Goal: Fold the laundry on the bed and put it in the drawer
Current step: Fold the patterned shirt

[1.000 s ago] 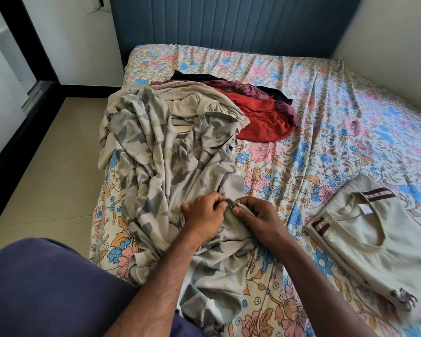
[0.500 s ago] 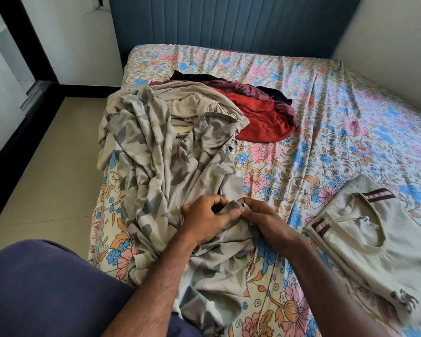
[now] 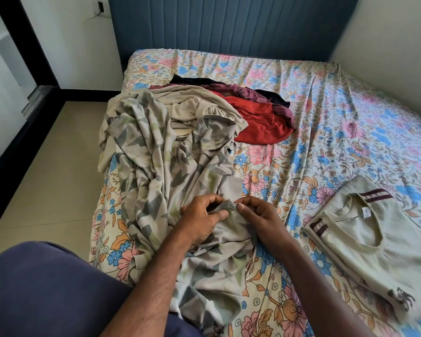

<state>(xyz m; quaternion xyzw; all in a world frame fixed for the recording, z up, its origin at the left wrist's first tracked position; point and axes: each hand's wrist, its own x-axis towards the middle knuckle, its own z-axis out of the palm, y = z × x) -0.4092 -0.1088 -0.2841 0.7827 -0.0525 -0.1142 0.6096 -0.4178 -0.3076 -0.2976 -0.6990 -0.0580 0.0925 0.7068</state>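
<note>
Bed point(image 3: 314, 113): floral cotton sheet, wrinkled. Patterned garment point(image 3: 156, 171): soft beige knit with grey-green angular print, crumpled along the bed's left side. Left hand point(image 3: 201, 220) and right hand point(image 3: 258, 215): both pinch one bunched fold of it. Folded sweater point(image 3: 374, 244): cream ribbed knit, maroon-striped collar, lying flat at right. Red garment point(image 3: 260, 125): smooth, heaped behind.
</note>
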